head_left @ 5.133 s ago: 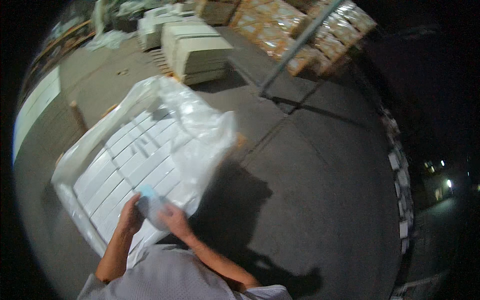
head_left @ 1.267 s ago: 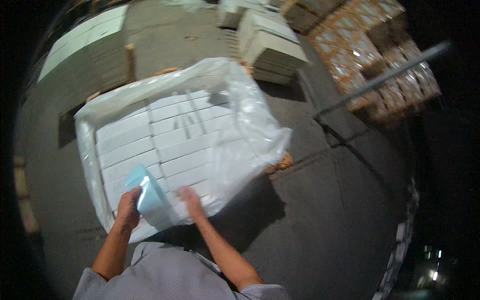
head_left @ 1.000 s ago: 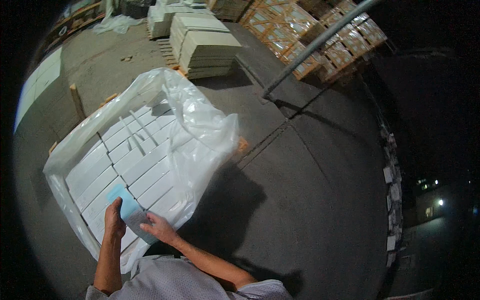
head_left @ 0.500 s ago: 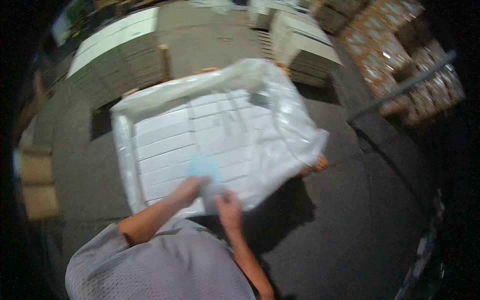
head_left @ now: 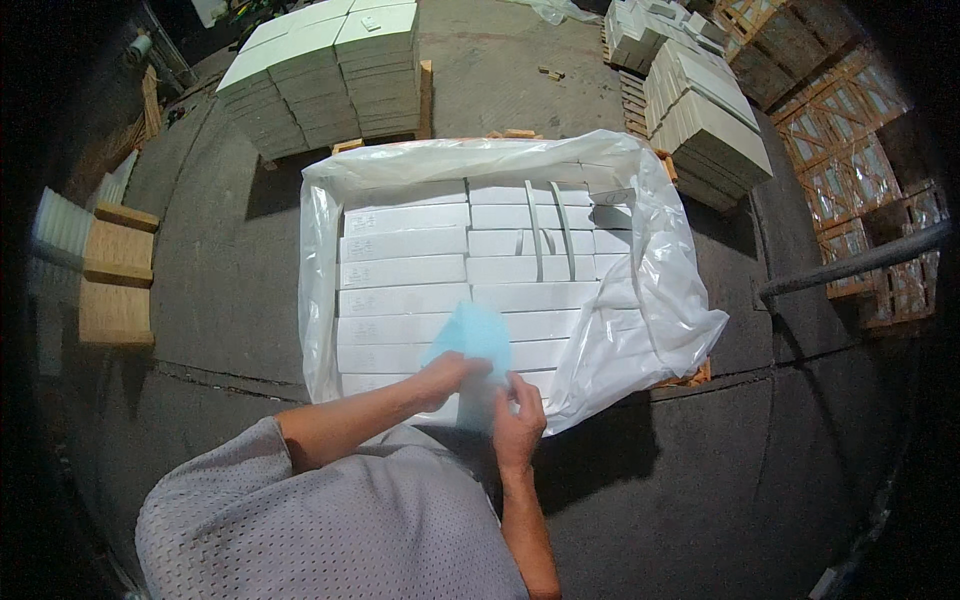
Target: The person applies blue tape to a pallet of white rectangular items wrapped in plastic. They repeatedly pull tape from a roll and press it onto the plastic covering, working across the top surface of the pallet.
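Near frame centre, the left hand's (head_left: 455,378) and right hand's (head_left: 518,420) fingers pinch a light-blue sheet (head_left: 482,325), blurred long axis apparently running up-frame past them.

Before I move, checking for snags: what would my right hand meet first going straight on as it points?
Most likely the light-blue sheet, at or just ahead of your right hand; white boxes lie beyond, though depth is unclear.

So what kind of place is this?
Probably a warehouse or storage yard: there are white boxes packed inside plastic sheeting, pale stacked slabs, and wooden crates at the right.
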Action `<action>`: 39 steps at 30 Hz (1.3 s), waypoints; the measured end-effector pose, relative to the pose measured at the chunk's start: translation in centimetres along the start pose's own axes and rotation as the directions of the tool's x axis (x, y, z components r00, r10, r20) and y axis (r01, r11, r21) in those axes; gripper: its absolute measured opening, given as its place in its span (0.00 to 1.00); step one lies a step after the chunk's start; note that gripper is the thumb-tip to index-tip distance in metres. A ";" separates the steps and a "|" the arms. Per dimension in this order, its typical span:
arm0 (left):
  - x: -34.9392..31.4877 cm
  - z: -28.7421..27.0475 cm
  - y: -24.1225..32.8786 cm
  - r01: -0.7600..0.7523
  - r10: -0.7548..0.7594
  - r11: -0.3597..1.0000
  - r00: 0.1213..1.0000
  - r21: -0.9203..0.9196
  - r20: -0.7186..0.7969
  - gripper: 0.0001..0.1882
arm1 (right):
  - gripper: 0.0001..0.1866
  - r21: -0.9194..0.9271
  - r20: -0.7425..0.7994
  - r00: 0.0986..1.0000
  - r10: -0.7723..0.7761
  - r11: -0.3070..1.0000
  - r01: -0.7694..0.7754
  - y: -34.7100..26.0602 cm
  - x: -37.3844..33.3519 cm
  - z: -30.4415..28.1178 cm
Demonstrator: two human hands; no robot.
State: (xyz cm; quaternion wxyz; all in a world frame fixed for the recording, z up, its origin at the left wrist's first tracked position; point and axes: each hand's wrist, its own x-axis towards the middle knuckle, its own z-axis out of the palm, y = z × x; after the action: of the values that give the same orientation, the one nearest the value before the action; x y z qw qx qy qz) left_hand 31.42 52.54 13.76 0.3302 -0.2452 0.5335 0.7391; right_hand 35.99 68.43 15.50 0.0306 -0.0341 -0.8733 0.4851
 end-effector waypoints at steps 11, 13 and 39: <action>-0.2 -3.0 -3.8 0.197 -0.233 0.953 0.962 -0.231 -0.140 0.20 | 0.09 -0.184 0.084 0.951 -0.299 0.933 0.310 1.9 -1.3 3.4; 0.0 -3.3 -4.2 0.201 -0.251 0.942 0.955 -0.270 -0.162 0.20 | 0.09 -0.223 0.120 0.939 -0.322 0.913 0.342 2.4 -1.3 4.1; -8.6 -20.0 -1.2 -0.489 -0.022 0.714 0.700 -0.502 -0.714 0.33 | 0.14 -0.343 0.218 0.963 0.160 0.936 -0.078 18.3 8.7 7.0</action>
State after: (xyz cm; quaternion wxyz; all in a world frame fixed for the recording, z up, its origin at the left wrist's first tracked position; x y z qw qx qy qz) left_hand 38.22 31.81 12.87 -0.0999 -0.5201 0.3469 0.7741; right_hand 27.30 72.91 -3.57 -0.1120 -0.0326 -0.9357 0.3330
